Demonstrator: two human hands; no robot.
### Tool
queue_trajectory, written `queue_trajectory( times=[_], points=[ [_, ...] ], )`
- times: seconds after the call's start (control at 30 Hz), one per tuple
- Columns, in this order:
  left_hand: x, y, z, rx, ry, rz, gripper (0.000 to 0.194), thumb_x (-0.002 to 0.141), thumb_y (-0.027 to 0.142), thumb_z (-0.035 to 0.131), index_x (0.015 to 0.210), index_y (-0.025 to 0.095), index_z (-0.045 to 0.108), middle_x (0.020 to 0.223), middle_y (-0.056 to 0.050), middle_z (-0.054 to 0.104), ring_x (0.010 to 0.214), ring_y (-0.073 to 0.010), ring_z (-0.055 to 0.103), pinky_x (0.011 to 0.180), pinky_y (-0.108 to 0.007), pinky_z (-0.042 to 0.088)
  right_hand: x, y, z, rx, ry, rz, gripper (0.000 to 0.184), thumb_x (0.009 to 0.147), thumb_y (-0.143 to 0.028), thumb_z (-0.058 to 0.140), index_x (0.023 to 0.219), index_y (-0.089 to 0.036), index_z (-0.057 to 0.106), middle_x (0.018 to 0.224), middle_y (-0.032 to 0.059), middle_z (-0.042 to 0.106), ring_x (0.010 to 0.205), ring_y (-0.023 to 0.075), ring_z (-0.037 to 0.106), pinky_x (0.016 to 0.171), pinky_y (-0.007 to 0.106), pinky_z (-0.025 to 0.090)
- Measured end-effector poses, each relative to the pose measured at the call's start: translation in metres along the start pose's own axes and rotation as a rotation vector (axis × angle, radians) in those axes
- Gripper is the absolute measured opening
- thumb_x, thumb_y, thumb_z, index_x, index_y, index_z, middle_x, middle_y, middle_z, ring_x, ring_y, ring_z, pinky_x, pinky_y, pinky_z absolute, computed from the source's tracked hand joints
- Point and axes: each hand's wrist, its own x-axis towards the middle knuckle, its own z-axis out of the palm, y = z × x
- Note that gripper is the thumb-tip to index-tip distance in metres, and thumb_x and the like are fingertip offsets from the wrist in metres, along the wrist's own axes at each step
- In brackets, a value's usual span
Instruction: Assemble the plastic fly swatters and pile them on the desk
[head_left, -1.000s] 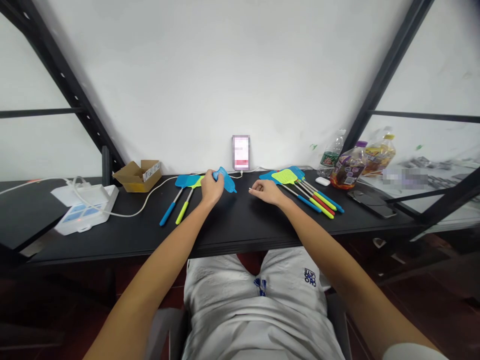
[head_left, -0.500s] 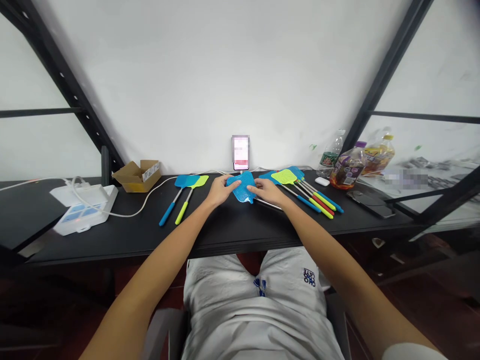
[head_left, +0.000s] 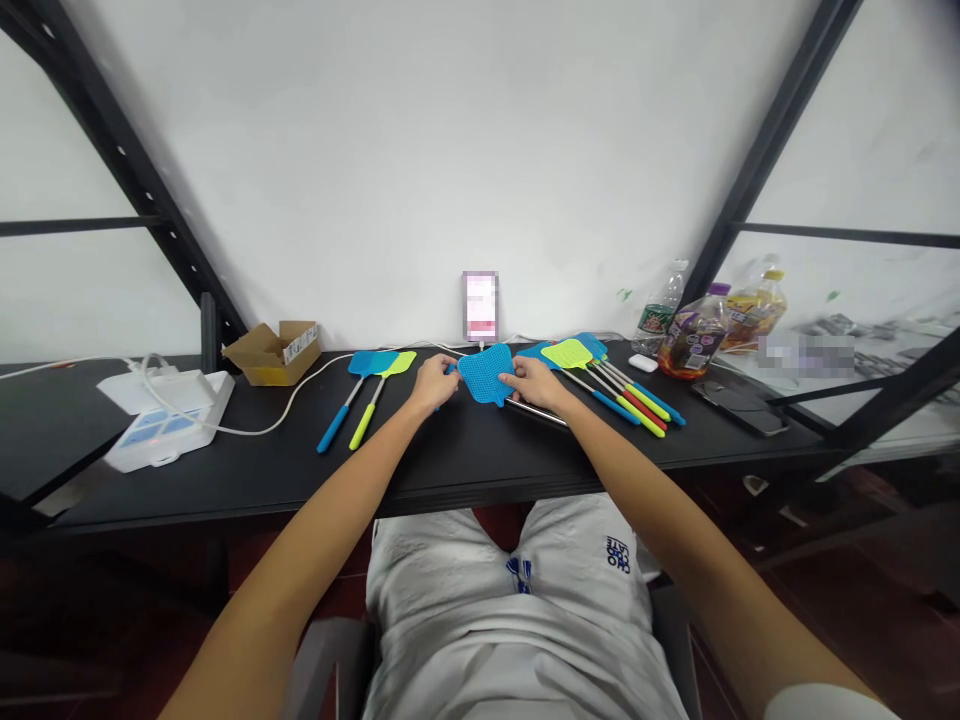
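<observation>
In the head view a blue perforated fly swatter head (head_left: 486,375) is tilted up above the black desk. My right hand (head_left: 538,385) pinches its right edge, thumb on the front. Left of it and apart from it, my left hand (head_left: 435,383) is closed around a slim blue piece (head_left: 449,372), mostly covered by the fingers. Beneath my right hand lies a shiny metal rod (head_left: 538,411); its far end is hidden by the forearm. Several blue, yellow-green and red-handled fly swatters (head_left: 568,353) fan out at the right.
Two fly swatters (head_left: 364,410) lie at left, near a cardboard box (head_left: 274,352) and a white power strip (head_left: 169,420) with cables. A phone (head_left: 481,305) leans on the wall. Drink bottles (head_left: 694,335), a white case (head_left: 643,363) and a dark phone (head_left: 739,407) stand or lie right.
My left hand has let go of the swatter head's left edge and now grips a slim blue piece. The head stays in my right hand, turned slightly.
</observation>
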Motion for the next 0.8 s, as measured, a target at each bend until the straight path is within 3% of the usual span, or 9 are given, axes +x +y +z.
queue_trajectory(
  times=[0.1,0.27,0.43,0.57,0.67,0.8],
  points=[
    [-0.002,0.001,-0.001,0.007,-0.048,-0.022,0.015,0.078,0.012,0.056,0.092,0.016,0.061,0.076,-0.004,0.072,0.054,-0.0125,0.063,0.056,-0.025,0.048,0.002,0.005,0.001,0.028,-0.003,-0.020,0.023,0.086,-0.038,0.064,0.081,-0.019,0.052,0.070,-0.0018,0.064,0.051,0.0126,0.063,0.051,0.022,0.045],
    [-0.006,0.005,-0.001,-0.023,-0.021,-0.053,0.020,0.082,0.012,0.057,0.102,0.016,0.053,0.090,-0.007,0.074,0.050,-0.0098,0.062,0.052,-0.023,0.048,0.003,0.005,0.000,0.060,0.052,-0.026,0.019,0.087,-0.036,0.061,0.084,-0.019,0.052,0.071,-0.0016,0.065,0.051,0.0125,0.063,0.053,0.023,0.046],
    [-0.008,0.008,-0.004,0.045,-0.085,-0.019,0.009,0.084,0.020,0.062,0.089,0.017,0.055,0.081,-0.005,0.073,0.054,-0.0114,0.065,0.053,-0.022,0.048,0.002,-0.006,-0.006,-0.014,0.214,0.039,0.018,0.088,-0.034,0.059,0.082,-0.020,0.049,0.068,-0.0033,0.062,0.049,0.0127,0.062,0.054,0.023,0.045],
    [-0.010,0.008,-0.005,0.154,-0.131,0.086,0.008,0.082,0.025,0.065,0.083,0.017,0.061,0.072,0.000,0.070,0.052,-0.0110,0.064,0.060,-0.024,0.050,0.002,-0.006,-0.010,-0.150,0.310,0.202,0.014,0.089,-0.032,0.058,0.086,-0.019,0.052,0.066,-0.0017,0.062,0.051,0.0145,0.062,0.057,0.025,0.044],
    [-0.012,0.009,-0.004,0.199,-0.157,0.109,0.009,0.082,0.026,0.064,0.082,0.017,0.063,0.068,0.000,0.069,0.051,-0.0116,0.063,0.061,-0.025,0.050,0.003,0.000,-0.012,-0.338,0.288,0.339,0.021,0.090,-0.036,0.055,0.082,-0.017,0.058,0.070,0.0061,0.067,0.066,0.0203,0.067,0.065,0.028,0.046],
    [-0.012,0.009,-0.004,0.199,-0.174,0.111,0.009,0.083,0.026,0.061,0.082,0.017,0.064,0.067,0.000,0.068,0.050,-0.0121,0.063,0.060,-0.025,0.049,0.001,-0.001,-0.015,-0.571,0.388,0.383,0.034,0.089,-0.046,0.054,0.091,-0.014,0.064,0.101,0.0174,0.070,0.097,0.0279,0.065,0.073,0.031,0.045]
  ],
)
